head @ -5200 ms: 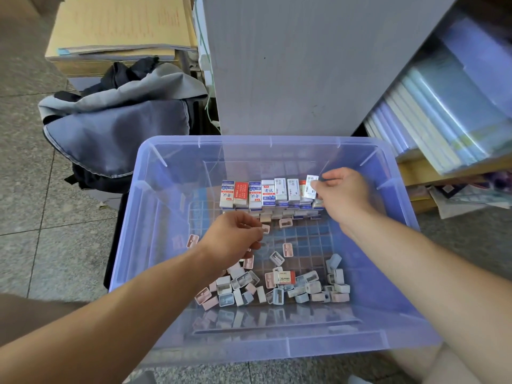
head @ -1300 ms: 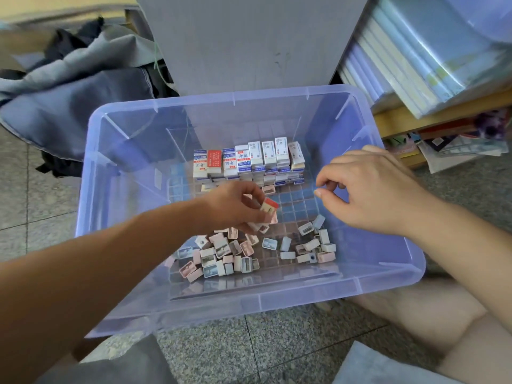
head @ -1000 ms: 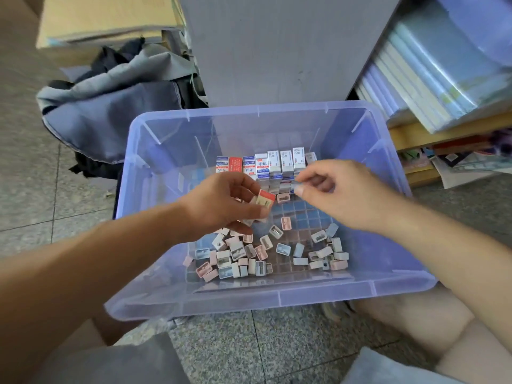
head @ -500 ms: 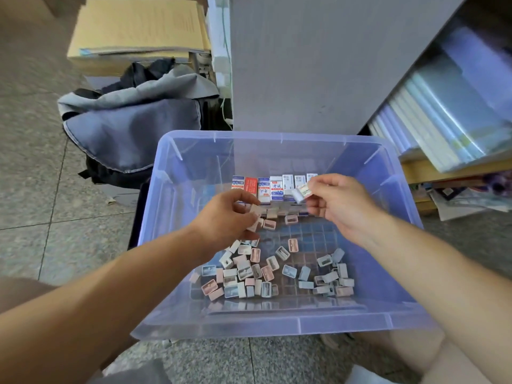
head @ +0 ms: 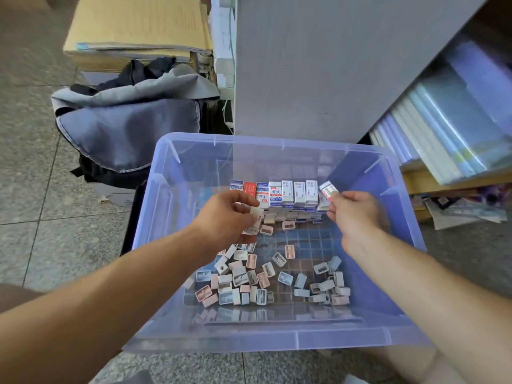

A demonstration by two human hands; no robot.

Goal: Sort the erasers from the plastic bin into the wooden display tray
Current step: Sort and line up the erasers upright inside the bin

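— What is the right hand [head: 353,210] doing?
— It is pinching one wrapped eraser [head: 327,191] between thumb and fingertips, holding it tilted at the right end of the row of upright erasers [head: 279,193], which is standing along the far wall of the plastic bin [head: 277,341].
— And the left hand [head: 225,218]?
— It is hovering inside the bin, near the left end of that row, with its fingers curling round a pale eraser [head: 255,220]. I cannot tell if more are lying in the palm.
— Are the hands touching?
— No, they are staying apart, with the row showing between them.
— Anything else lying in there?
— A loose heap of small pieces [head: 263,281], pink, blue and white, is lying in the near half, below both hands. A grey backpack [head: 127,128] is slumping on the floor to the bin's far left.
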